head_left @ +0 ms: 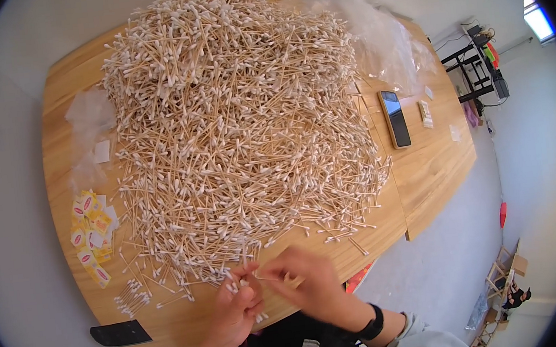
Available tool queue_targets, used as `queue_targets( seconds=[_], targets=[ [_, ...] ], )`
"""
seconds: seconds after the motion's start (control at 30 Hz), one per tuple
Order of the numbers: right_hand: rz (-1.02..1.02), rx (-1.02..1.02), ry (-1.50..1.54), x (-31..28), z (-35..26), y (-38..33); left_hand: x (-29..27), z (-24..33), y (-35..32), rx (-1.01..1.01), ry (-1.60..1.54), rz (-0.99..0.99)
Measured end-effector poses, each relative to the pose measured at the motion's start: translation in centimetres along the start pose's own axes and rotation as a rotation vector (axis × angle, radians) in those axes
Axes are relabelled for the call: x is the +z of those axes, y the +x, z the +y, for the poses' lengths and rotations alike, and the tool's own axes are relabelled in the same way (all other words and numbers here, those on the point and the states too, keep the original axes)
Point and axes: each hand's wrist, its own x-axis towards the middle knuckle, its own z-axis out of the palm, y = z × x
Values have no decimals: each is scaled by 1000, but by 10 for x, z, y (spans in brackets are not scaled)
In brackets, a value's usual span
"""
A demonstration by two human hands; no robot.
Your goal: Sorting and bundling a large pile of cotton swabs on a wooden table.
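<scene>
A big heap of cotton swabs (233,131) with pale wooden sticks and white tips covers most of the wooden table (341,255). At its near edge my left hand (235,310) is closed round a small bunch of swabs (238,286); white tips stick out above and below the fingers. Close beside it on the right, my right hand (310,282) is blurred by motion. Its fingers are pinched, and a thin swab shows faintly between them, pointing toward the left hand.
Left of the heap lie yellow-and-white cards (93,237) and a clear plastic bag (87,126). A dark flat piece (121,334) rests at the near left edge. A phone (394,119) and more clear bags (379,41) lie right. Another person (516,296) appears far right.
</scene>
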Motion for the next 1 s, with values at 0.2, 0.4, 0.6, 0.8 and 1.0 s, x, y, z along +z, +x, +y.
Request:
queue_targets(
  seconds=[0.2,0.4,0.6,0.8,1.0],
  targets=[
    [-304,-230,-119,6,-3,-7,-10,-13,12,124,31,143],
    [197,-225,-306,-32,44,110,-29,8,6,120,-63,69],
    [293,-245,-746,-53,90,175,-28,20,2,85,-149,21],
    [305,-118,-510,-72,86,177,-36,22,0,53,-173,-23],
    [121,243,443,-94,58,157,-41,22,2,48,-210,-66]
  ],
)
